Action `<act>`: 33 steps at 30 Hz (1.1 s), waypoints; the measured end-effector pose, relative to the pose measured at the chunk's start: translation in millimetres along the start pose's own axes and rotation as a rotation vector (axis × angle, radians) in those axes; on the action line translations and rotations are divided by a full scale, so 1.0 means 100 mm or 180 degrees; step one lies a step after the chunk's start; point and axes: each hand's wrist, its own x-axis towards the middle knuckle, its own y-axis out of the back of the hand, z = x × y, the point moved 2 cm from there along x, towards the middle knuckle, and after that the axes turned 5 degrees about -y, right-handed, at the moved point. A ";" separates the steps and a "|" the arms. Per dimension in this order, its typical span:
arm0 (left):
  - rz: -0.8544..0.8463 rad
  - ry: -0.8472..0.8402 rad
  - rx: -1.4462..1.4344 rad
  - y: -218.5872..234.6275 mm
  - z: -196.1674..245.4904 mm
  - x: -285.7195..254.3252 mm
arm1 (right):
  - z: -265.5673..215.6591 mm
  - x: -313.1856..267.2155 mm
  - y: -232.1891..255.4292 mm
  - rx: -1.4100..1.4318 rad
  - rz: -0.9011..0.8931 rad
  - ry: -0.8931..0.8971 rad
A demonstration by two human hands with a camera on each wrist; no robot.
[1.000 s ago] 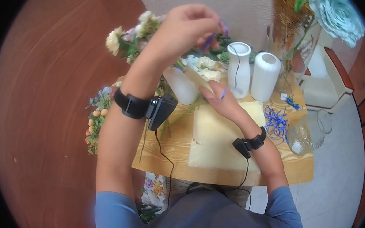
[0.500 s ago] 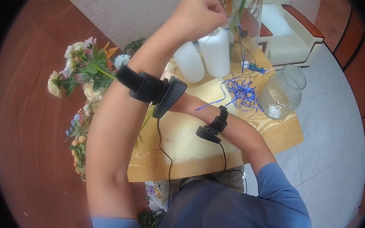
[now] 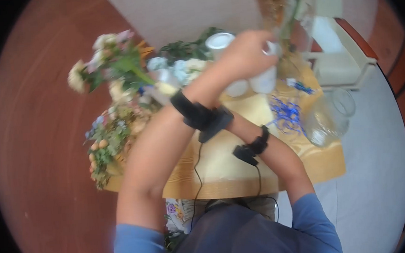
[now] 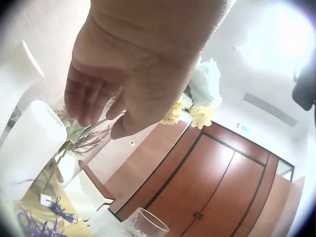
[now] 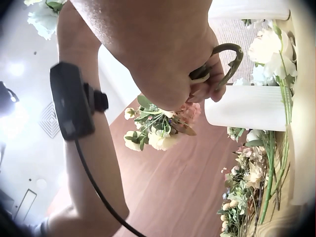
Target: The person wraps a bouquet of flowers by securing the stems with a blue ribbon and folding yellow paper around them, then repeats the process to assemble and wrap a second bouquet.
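My left hand (image 3: 254, 54) is raised in front of the white vases in the head view, its forearm crossing over the right one. In the left wrist view its fingers (image 4: 89, 103) curl towards the thumb; the blue ribbon between them is hard to make out. Behind the left forearm, the right hand is hidden in the head view. The right wrist view shows my right hand (image 5: 173, 69) gripping the stems (image 5: 232, 64) of a bouquet (image 5: 160, 126), one stem looping out. The blossoms (image 3: 105, 51) point to the upper left, above a pale wrapped stem part (image 3: 164, 88).
A glass vase (image 3: 328, 117) stands at the table's right, beside tangled blue ribbon (image 3: 286, 113). Pale paper (image 3: 219, 158) covers the middle of the table (image 3: 322, 165). More flowers (image 3: 107, 147) lie at the left; an armchair (image 3: 344, 65) stands at the back right.
My left hand has swung from above the bouquet to the right, then dropped lower. The right hand has moved left behind the left forearm. The head view has shifted.
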 end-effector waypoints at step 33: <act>0.2346 0.1558 -0.3529 0.89 -1.01 -1.92 | -0.61 0.08 -0.24 -0.0365 0.0325 -0.1557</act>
